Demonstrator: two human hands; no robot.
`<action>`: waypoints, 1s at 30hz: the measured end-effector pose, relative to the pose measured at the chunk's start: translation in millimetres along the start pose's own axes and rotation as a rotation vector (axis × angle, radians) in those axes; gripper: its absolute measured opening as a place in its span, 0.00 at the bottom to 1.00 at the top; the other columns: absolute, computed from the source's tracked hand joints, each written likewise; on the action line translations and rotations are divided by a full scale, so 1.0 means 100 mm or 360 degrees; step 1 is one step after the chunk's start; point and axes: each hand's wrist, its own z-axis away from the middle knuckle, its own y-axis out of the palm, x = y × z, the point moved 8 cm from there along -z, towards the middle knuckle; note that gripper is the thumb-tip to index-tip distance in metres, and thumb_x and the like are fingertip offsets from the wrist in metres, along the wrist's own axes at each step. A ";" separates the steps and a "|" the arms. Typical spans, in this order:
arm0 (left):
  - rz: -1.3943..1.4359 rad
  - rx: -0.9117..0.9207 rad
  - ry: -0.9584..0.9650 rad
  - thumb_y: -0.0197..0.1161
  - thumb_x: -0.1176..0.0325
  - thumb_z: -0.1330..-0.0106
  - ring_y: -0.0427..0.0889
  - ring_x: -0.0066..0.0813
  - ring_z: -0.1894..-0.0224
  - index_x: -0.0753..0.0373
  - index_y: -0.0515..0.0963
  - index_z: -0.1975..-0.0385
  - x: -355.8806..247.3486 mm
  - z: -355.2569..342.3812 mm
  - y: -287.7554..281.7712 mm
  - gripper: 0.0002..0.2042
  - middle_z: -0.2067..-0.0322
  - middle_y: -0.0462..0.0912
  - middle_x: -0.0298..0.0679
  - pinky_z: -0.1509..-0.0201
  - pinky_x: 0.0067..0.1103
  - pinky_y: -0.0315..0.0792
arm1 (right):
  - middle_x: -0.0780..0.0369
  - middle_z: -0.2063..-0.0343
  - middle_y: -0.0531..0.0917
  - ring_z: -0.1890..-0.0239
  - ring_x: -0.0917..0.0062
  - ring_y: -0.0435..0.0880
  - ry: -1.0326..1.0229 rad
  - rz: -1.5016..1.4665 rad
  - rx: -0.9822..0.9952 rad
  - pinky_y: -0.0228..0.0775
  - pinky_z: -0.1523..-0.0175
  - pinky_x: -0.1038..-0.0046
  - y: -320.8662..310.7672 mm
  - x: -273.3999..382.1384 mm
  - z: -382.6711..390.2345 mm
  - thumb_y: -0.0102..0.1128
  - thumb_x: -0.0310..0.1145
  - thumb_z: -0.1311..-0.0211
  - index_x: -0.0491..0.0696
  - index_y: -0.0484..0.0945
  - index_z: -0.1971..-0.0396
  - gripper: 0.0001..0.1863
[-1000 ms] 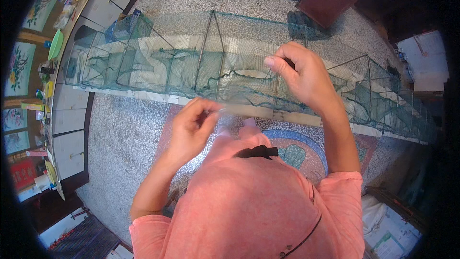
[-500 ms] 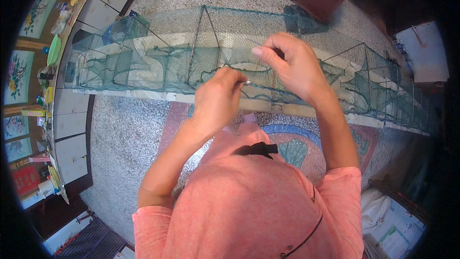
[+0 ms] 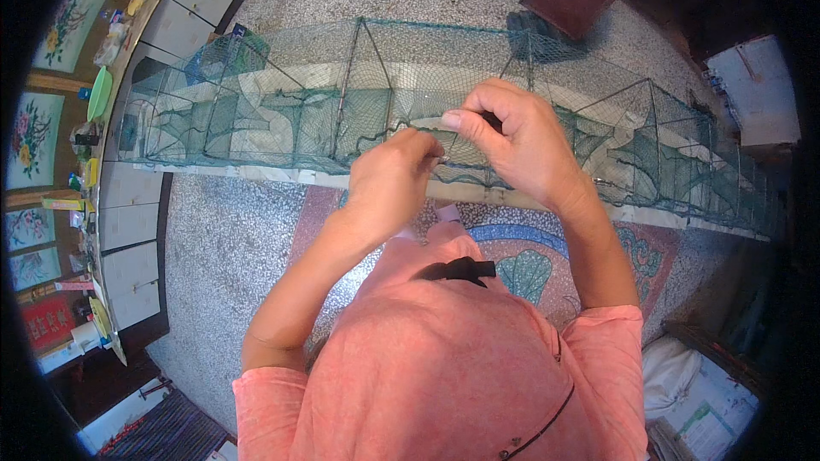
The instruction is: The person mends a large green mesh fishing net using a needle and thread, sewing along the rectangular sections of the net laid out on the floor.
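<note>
Left hand [image 3: 389,177] and right hand [image 3: 528,143] — both pinched nearly closed — hover before a framed green net [image 3: 410,98]; anything they grip is too small to tell.

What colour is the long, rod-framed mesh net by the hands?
The long, rod-framed mesh net is bluish green; the head view shows it best.

On my feed I can read no text, label or number: the flat red rectangular panel [image 3: 49,321], far to the left of the person's left hand [image 3: 391,181], carries pale characters [image 3: 45,323] too small for me to make out.
</note>
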 end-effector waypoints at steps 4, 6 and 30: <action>0.0144 -0.0003 0.0059 0.59 0.81 0.45 0.79 0.44 0.69 0.65 0.77 0.70 0.11 0.07 0.07 0.05 0.73 0.77 0.46 0.67 0.29 0.72 | 0.56 0.78 0.75 0.73 0.61 0.75 0.0001 -0.0033 0.0026 0.66 0.67 0.66 0.08 -0.04 0.04 0.61 0.39 0.45 0.42 0.78 0.76 0.13; 0.0106 -0.0021 0.0097 0.59 0.81 0.46 0.78 0.45 0.69 0.65 0.77 0.69 0.10 0.08 0.10 0.06 0.73 0.77 0.46 0.67 0.30 0.72 | 0.57 0.77 0.76 0.74 0.64 0.75 -0.0074 -0.0130 -0.0024 0.66 0.68 0.68 0.09 -0.07 0.08 0.60 0.38 0.44 0.43 0.79 0.73 0.12; 0.0116 -0.0086 0.0108 0.63 0.78 0.44 0.77 0.39 0.75 0.67 0.78 0.69 0.10 0.18 0.13 0.04 0.74 0.76 0.44 0.71 0.26 0.70 | 0.69 0.81 0.68 0.83 0.89 0.61 -0.0382 -0.1836 -0.0513 0.53 0.78 0.87 -0.77 -0.08 0.11 0.40 0.41 0.28 0.45 0.72 0.56 0.16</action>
